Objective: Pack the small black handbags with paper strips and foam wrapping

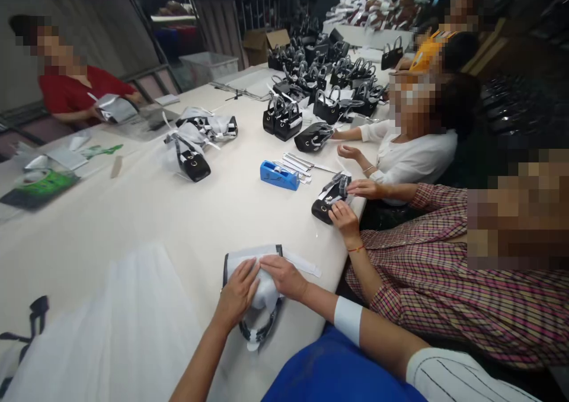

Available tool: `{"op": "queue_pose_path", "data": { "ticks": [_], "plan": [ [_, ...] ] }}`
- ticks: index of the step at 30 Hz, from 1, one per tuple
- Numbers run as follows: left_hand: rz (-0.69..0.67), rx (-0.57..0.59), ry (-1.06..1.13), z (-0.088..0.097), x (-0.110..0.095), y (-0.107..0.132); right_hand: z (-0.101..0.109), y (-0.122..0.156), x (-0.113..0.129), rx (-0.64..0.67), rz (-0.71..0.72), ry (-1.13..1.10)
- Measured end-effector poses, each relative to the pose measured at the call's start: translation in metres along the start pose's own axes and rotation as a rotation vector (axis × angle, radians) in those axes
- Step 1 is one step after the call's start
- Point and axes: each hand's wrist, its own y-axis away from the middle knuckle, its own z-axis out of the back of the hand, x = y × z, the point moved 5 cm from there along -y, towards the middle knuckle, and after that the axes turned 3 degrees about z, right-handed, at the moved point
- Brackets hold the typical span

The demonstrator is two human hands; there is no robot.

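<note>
A small handbag [253, 252] lies on the table in front of me, its upper side covered by white wrapping sheet and its dark edges showing. Its wrapped handle [262, 329] points toward me. My left hand [240, 289] rests on the white sheet with the fingers stretched out. From the right, my right hand [284, 276] lies on the same sheet, fingers extended and its tips close to those of the left. A white strip [303, 264] sticks out beyond the bag's right side. Whatever lies under my fingertips is hidden.
A blue tape dispenser [279, 175] and silvery strips [297, 163] are ahead. White sheets [120, 331] lie at left. A co-worker in a checked shirt [427, 259] handles a black handbag [323, 207] at right. Many black handbags [326, 107] stand farther back.
</note>
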Motion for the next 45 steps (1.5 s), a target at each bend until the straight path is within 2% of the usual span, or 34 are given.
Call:
{"op": "queue_pose_path", "data": {
  "ticks": [2,4,6,8,10,11,14,17,22,28,31,35,37,39,42,43,45],
  "plan": [
    [-0.025,0.051,-0.028,0.003,0.002,-0.001,0.006,-0.001,0.001,-0.006,0.001,-0.060],
    [-0.030,0.083,-0.046,0.006,0.001,-0.003,0.015,0.002,-0.004,-0.055,-0.073,-0.097],
    [-0.024,0.097,-0.054,0.007,0.000,-0.004,0.025,0.011,-0.015,-0.141,-0.268,-0.064],
    [-0.010,0.093,-0.058,0.008,-0.001,-0.005,0.032,0.025,-0.030,-0.229,-0.537,-0.020],
    [0.001,0.084,-0.059,0.008,-0.001,-0.006,0.028,0.037,-0.040,-0.214,-0.744,-0.087],
    [0.004,0.080,-0.058,0.008,-0.001,-0.005,0.024,0.039,-0.042,-0.172,-0.793,-0.154],
    [0.025,0.082,-0.047,0.008,-0.002,-0.005,0.014,0.032,-0.040,-0.051,-0.749,-0.282],
    [0.087,0.081,-0.041,0.005,-0.003,-0.004,0.016,0.014,-0.042,-0.018,-0.680,-0.244],
    [0.256,-0.024,-0.083,-0.003,-0.007,-0.007,0.014,-0.024,-0.062,0.123,-0.595,-0.223],
    [0.434,-0.139,-0.111,-0.010,-0.005,-0.019,0.003,-0.055,-0.092,0.217,-0.677,-0.178],
    [0.436,-0.144,-0.127,-0.010,-0.003,-0.022,-0.003,-0.059,-0.096,0.208,-0.758,-0.171],
    [0.388,-0.156,-0.172,-0.009,-0.004,-0.022,-0.008,-0.057,-0.091,0.185,-0.852,-0.031],
    [0.357,-0.183,-0.198,-0.008,-0.004,-0.023,-0.007,-0.058,-0.091,0.168,-0.857,0.056],
    [0.323,-0.193,-0.217,-0.010,-0.003,-0.024,-0.006,-0.064,-0.096,0.231,-0.831,0.074],
    [0.290,-0.192,-0.237,-0.013,-0.003,-0.024,0.008,-0.081,-0.115,0.350,-0.751,-0.041],
    [0.288,-0.198,-0.241,-0.013,-0.004,-0.024,0.020,-0.090,-0.125,0.323,-0.728,-0.061],
    [0.290,-0.215,-0.240,-0.014,-0.006,-0.022,0.053,-0.114,-0.150,0.158,-0.701,-0.017]
  ]
}}
